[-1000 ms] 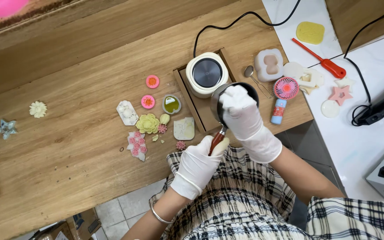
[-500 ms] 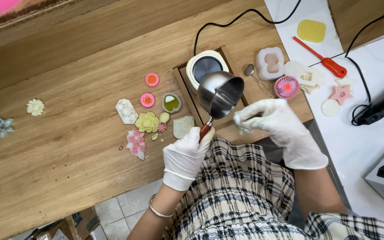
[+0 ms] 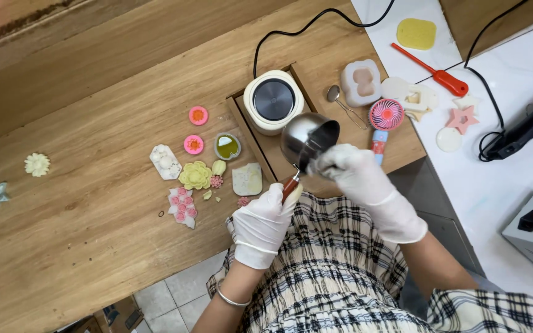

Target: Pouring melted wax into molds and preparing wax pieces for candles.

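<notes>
Head view — your hands: both wear white gloves and work close together at the near edge of the counter (image 3: 94, 203).
Left hand (image 3: 260, 225): you have it clamped around the reddish-brown wooden handle (image 3: 289, 187) of a small steel pot (image 3: 308, 139).
Steel pot: held tilted above the wooden tray (image 3: 265, 148), its mouth turned toward the right edge of the counter; the inside looks bare metal.
Right hand (image 3: 356, 176): fingers curled shut and pressed against the pot's lower rim; whether they pinch a cloth or wipe there I cannot tell.
Wooden tray: lies near the counter's right end and carries a round cream-coloured warmer (image 3: 272, 102) with a dark top plate, just beyond the pot.
Left of the tray: a scatter of small cast pieces — a yellow flower (image 3: 195, 175), two pink round discs (image 3: 195, 129), a white oblong mould (image 3: 165, 161) and a pink rose cluster (image 3: 181, 205).
Right end of the counter: a pink hand fan (image 3: 385, 117), a spoon (image 3: 340, 102) and a pale mould (image 3: 360, 82).
White surface past the counter's right edge: a red-handled tool (image 3: 430, 71) and a pink star (image 3: 461, 118).
</notes>
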